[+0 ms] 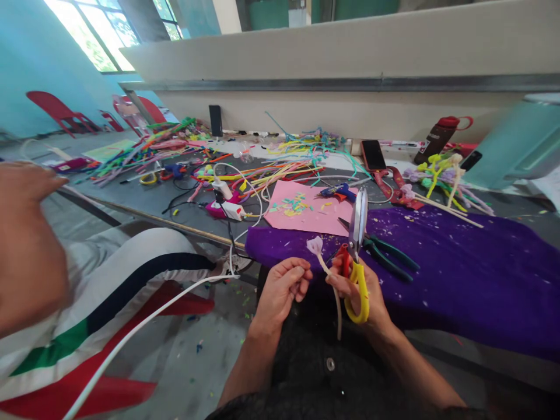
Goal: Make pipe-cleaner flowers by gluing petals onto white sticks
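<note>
My right hand (356, 291) grips yellow-handled scissors (359, 251), blades pointing up and closed. The same hand pinches a thin cream stem (336, 309) topped with a small pale lilac flower (315, 245). My left hand (282, 286) is curled just left of the stem, fingertips close to it, holding nothing that I can make out. Both hands hover over my lap in front of a purple cloth (459, 262).
Green-handled pliers (389, 254) lie on the cloth. Behind are a pink sheet (306, 219) with paper scraps, a blue glue gun (339, 191), a phone (373, 154), piles of pipe cleaners (280, 169) and a bottle (437, 140). Another person's arm and striped clothing (65, 303) fill the left.
</note>
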Tool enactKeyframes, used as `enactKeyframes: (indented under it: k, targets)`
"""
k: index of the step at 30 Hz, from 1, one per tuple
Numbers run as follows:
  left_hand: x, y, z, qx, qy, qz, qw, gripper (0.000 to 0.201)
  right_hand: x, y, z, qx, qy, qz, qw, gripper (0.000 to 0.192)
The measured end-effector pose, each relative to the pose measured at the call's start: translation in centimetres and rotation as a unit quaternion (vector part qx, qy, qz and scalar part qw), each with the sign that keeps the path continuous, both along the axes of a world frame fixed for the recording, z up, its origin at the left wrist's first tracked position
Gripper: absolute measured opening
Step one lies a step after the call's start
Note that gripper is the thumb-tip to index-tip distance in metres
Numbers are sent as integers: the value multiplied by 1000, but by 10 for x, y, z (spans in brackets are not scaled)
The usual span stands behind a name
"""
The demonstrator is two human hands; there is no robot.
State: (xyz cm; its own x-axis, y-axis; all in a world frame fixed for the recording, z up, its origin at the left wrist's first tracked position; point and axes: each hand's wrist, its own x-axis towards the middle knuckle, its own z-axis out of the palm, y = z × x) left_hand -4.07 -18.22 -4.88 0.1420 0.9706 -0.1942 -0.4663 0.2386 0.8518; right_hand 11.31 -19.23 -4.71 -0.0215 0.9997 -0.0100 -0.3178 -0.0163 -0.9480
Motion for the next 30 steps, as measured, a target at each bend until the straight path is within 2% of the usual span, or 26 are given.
enactKeyframes:
  k: [7,12,18,30]
  targets:
    - [5,-2,-3,21,32,20,999,15,0,1,-4,4,-1,0,1000,31]
    - [5,-1,-1,59,-13,53,997,15,0,1,-7,3,8,4,1000,33]
    - [6,-1,2,38,-3,29,999,14,-1,0,-4,1,-4,0,1000,30]
    - [5,-1,-2,49,38,8,998,13,-2,2,-4,-8,-10,-6,1000,27]
